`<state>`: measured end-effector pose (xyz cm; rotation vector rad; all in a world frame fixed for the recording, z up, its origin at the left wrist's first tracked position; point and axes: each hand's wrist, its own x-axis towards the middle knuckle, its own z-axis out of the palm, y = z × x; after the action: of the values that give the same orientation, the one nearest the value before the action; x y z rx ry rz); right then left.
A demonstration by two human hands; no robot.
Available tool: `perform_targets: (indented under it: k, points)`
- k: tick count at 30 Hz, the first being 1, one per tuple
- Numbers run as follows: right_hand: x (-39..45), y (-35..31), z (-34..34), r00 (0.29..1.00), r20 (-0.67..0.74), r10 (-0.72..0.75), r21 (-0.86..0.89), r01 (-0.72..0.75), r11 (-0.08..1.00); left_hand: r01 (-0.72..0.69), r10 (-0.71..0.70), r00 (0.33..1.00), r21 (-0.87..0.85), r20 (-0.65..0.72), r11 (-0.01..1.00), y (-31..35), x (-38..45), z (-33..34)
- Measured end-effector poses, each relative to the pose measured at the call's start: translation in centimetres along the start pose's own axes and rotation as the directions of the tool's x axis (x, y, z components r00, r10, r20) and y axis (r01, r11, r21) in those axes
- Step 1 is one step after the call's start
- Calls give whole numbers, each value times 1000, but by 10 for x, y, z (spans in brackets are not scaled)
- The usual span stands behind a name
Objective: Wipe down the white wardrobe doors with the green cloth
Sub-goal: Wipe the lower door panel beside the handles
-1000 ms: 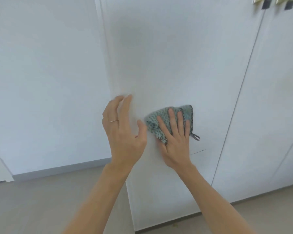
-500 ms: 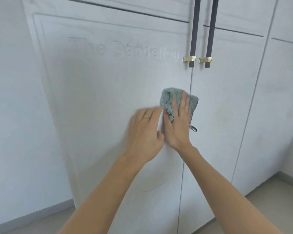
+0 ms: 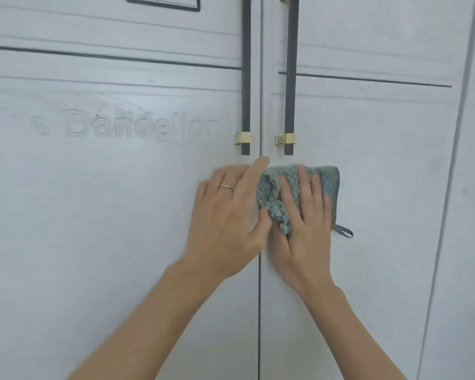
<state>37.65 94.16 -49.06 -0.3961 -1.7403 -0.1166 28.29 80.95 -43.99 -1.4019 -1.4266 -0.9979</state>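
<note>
Left door: white wardrobe door panel (image 3: 115, 215) with raised "Dandelion" lettering (image 3: 143, 127) across the middle, faint smears around it, probably wants a pass.
Left handle: long dark bar handle with brass clip (image 3: 246, 78), right by the door's inner edge.
Left hand: bare hand with thin ring (image 3: 225, 215), fingers spread, flat on the left door near the centre seam, gripping nothing; looks like bracing.
Cloth: green waffle-knit cloth with checked trim (image 3: 274, 187), pinned to the right door (image 3: 381, 187) just under its dark handle (image 3: 290, 78).
Right hand: bare hand (image 3: 305, 223), spread flat, pressing the cloth rather than clutching, for even pressure.
</note>
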Motion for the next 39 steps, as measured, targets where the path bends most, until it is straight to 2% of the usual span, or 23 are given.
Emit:
perform_targets:
  k: [6,10,13,20,28,31,35,39]
  points:
    - [35,-3,1,999,-42,-14,-10,14,1000,93,-83,989,80,-123,992,14,21,16]
    - [10,11,3,988,40,-147,-34,148,988,91,-66,981,135,-181,987,18,25,22]
    - [-14,29,0,976,94,-195,-35,199,979,97,-71,984,158,-164,983,21,27,22]
    - [22,27,-16,987,113,-110,-21,114,993,155,-135,985,222,-103,963,29,26,18]
    - [50,14,-21,989,85,-120,34,118,992,204,-182,973,161,-143,966,33,29,19]
    - [36,25,-18,989,59,-135,21,134,991,126,-101,976,124,-191,984,30,28,12]
    - [22,41,-19,991,32,-131,-44,132,990,12,65,936,216,-347,976,31,51,6]
    - [53,43,-28,991,-14,-132,-63,131,989,-32,94,943,195,-318,980,30,83,2]
